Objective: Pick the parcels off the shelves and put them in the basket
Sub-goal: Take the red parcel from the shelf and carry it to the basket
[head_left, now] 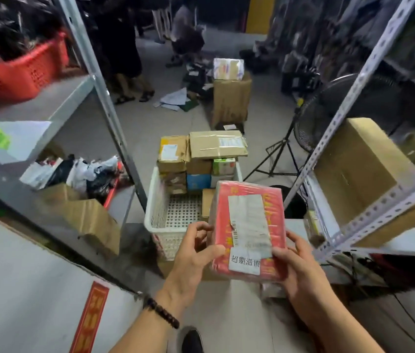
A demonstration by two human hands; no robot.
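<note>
Gripped between left hand (193, 256) and right hand (298, 268): red parcel (248, 225), long axis pointing ahead; basket (149, 212) directly ahead, below.

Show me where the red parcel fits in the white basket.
Bare: the white basket's perforated floor, bordered by its near rim, left wall and the stacked boxes. Crowded: the far end, piled above the rim.

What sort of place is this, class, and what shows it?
Probably a parcel depot or stockroom: metal shelves with a cardboard box, a white basket of stacked parcels, a labelled red parcel.
</note>
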